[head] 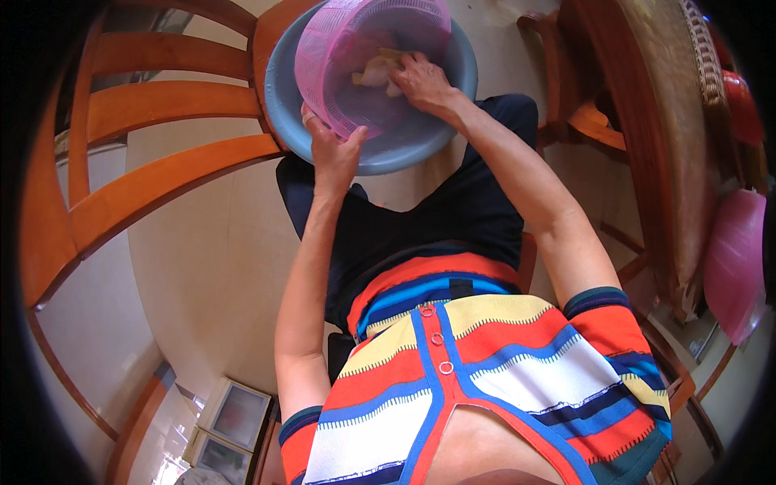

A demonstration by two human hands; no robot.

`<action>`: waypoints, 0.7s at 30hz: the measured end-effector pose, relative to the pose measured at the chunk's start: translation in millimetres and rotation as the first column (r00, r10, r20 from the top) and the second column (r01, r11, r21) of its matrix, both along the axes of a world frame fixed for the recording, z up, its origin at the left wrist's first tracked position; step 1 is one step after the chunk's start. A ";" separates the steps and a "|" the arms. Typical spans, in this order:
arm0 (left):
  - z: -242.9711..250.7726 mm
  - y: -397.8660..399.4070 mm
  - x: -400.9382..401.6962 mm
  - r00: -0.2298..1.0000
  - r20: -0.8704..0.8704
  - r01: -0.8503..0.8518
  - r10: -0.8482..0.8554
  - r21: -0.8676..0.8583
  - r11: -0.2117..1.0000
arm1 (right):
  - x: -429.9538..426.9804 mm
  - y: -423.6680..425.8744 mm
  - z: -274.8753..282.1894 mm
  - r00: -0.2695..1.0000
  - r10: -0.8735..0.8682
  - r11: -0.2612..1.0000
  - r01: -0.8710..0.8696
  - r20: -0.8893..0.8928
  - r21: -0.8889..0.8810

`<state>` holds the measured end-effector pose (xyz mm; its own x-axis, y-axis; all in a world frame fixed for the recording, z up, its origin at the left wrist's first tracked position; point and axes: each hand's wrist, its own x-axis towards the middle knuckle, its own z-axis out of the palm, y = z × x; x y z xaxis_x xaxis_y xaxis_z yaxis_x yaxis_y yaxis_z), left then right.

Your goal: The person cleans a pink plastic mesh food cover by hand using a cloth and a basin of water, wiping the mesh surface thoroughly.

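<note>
A pink plastic mesh basket leans tilted inside a round blue plastic basin. My left hand grips the basket's near rim, thumb on one side and fingers behind the wall. A ring sits on one of its fingers. Down in the basket lies a pale, yellow-edged piece of food, its exact kind unclear. My right hand reaches in over the basin's right side, its bent fingers holding the right end of that piece. Wet-looking drops dot the basin's left rim.
The basin rests on the seat of a slatted wooden chair before my knees. To the right stands a wooden table with a woven basket on it. A pink translucent plastic object is beyond the table's near corner. A glass-fronted cabinet stands lower left.
</note>
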<state>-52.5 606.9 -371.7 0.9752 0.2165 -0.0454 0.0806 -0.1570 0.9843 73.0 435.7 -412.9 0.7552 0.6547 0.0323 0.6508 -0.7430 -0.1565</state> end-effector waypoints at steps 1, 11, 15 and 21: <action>0.4 -5.9 3.6 0.995 0.073 -0.078 0.068 0.154 0.985 | -1.5 1.0 0.4 1.000 0.004 1.000 -0.004 0.007 0.001; -53.3 -1.2 16.8 0.995 0.006 -0.097 0.097 0.090 0.991 | -38.9 20.4 5.8 0.994 -0.031 0.997 0.037 -0.101 0.062; -51.7 -1.4 21.6 0.994 0.083 -0.063 0.074 -0.125 0.990 | -44.4 40.3 13.1 0.886 0.061 0.979 0.036 -0.460 0.199; -50.6 -2.2 22.0 0.995 0.080 -0.053 0.064 -0.129 0.990 | -42.3 54.0 23.8 0.557 0.324 0.771 0.313 -0.765 0.555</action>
<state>-30.5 604.7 -422.4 0.9625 0.2712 0.0049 0.0030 -0.0287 0.9996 30.8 489.7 -389.1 0.6504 0.7318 -0.2036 0.0093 -0.2757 -0.9612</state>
